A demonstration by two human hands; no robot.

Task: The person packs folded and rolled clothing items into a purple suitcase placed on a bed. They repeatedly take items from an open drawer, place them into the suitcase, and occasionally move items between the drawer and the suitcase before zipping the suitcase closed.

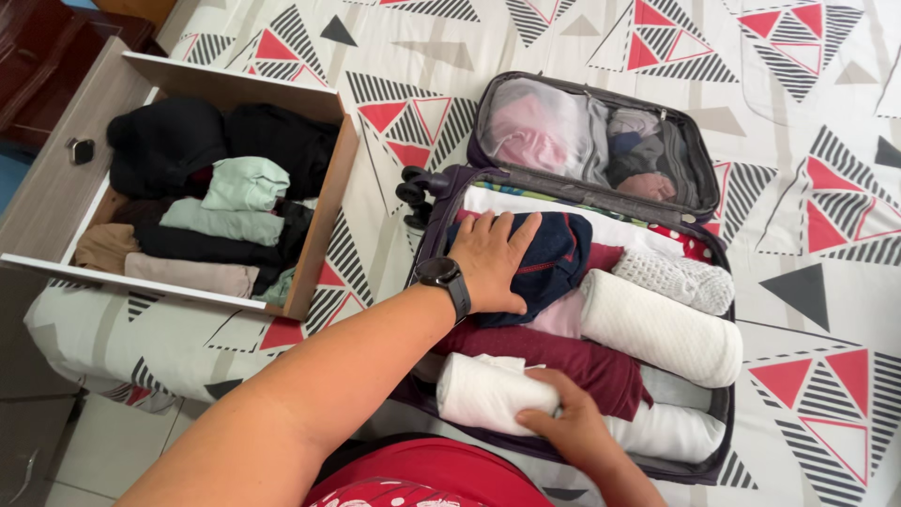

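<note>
My left hand, a black watch on its wrist, lies flat with the fingers spread on a dark navy rolled garment near the top of the open suitcase; it presses down and grips nothing. My right hand curls around one end of a white rolled cloth at the near edge of the case and grasps it. That roll lies against a maroon rolled garment, and a bigger white textured roll sits just beyond. The case rests on a bed cover patterned with red and black triangles. To the left, a wooden drawer full of folded clothes stands on the same bed.
</note>
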